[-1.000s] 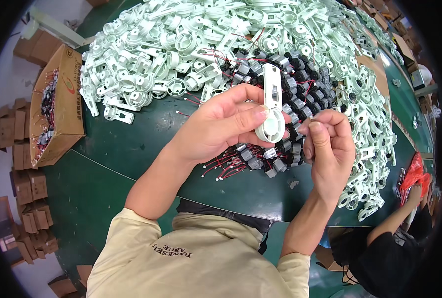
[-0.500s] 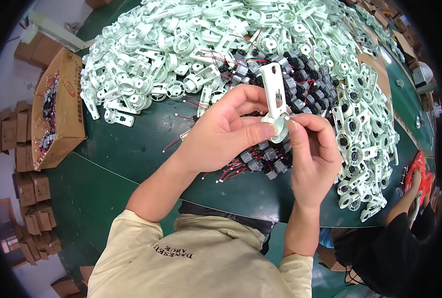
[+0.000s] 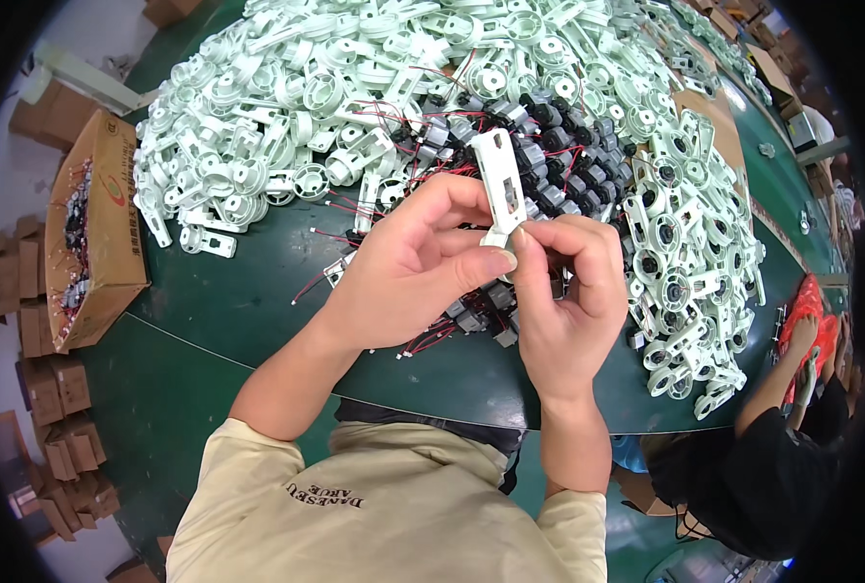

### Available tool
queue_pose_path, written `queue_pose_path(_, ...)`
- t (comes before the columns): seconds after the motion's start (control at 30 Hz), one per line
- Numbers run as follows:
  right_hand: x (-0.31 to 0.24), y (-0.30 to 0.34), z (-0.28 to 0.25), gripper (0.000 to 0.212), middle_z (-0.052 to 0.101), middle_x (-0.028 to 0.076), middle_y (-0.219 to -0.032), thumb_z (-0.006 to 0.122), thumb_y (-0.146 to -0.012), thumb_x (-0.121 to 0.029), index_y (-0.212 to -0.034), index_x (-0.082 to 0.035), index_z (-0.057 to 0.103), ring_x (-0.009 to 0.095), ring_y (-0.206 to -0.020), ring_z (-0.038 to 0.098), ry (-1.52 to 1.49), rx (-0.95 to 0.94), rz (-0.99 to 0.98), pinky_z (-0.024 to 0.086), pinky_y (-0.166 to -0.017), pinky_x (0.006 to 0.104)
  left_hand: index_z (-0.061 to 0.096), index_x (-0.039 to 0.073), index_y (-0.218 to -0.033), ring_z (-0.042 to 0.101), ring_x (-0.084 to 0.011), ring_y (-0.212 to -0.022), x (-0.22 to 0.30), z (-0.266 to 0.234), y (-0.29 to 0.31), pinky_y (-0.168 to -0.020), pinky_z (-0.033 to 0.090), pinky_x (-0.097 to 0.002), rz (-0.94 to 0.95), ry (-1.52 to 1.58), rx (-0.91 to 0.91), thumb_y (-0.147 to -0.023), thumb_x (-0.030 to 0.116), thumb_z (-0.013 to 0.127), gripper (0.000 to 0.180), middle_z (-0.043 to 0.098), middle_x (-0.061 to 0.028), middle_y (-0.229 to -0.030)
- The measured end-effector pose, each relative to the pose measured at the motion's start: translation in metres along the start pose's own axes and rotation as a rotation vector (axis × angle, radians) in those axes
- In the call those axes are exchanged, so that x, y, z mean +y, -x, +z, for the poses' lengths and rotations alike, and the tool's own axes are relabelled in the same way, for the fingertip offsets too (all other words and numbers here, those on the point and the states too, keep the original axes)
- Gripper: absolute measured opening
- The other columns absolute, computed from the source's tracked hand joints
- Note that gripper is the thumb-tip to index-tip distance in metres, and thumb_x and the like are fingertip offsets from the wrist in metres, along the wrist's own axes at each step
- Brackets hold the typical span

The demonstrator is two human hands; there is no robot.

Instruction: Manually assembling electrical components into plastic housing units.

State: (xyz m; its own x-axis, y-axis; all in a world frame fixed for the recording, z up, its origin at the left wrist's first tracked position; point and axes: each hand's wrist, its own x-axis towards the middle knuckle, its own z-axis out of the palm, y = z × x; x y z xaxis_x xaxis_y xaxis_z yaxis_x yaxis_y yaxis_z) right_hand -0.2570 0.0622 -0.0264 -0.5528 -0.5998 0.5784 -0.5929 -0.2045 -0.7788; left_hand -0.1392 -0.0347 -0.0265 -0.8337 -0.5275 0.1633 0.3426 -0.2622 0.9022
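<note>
Right hand (image 3: 573,301) has closed in: a second ago it stood apart from the pale green housing (image 3: 497,175), now its thumb and forefinger pinch the lower, round end. Left hand (image 3: 384,282) has kept its pinch on that same end, thumb in front, fingers behind. The housing has also turned: its round face, visible earlier, is mostly out of sight; slotted arm points up, slightly tilted.

Position: held up above the dark green table (image 3: 219,291), in front of the grey motors with red wires (image 3: 549,155).

My read: work has gone from one-hand hold to a two-hand step at the round end (similar housings (image 3: 680,243) on the right have dark pieces in their rings). Can't tell whether the right fingertips also carry a small piece; thumbs and fingers block the view there.
</note>
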Motion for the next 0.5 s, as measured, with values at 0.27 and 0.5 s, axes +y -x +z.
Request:
queue_pose_path(0.27,0.005,0.002,-0.004,0.011,0.058,0.005,-0.085,0.071,-0.081,0.0,-0.088,0.0,0.063,0.009,-0.064,0.053,-0.151,-0.062,0.305,0.044,-0.057,0.0215,0.044,-0.001,-0.117,0.057,-0.0186,-0.112,-0.007,-0.001,-0.001,-0.092,0.05,-0.0292,-0.003,-0.022,-0.003,-0.09,-0.004,0.058,0.03,0.052,-0.0099,-0.117)
queue_pose_path(0.5,0.002,-0.004,-0.01,0.006,0.061,0.006,-0.084,0.07,-0.082,-0.001,-0.086,0.0,0.066,0.012,-0.068,0.056,-0.071,-0.14,0.2,0.045,-0.06,0.0236,0.046,-0.001,-0.115,0.058,-0.0175,-0.11,-0.002,0.001,0.0,-0.092,0.05,-0.0293,-0.022,-0.055,0.023,-0.09,-0.004,0.059,0.029,0.053,-0.0091,-0.115)
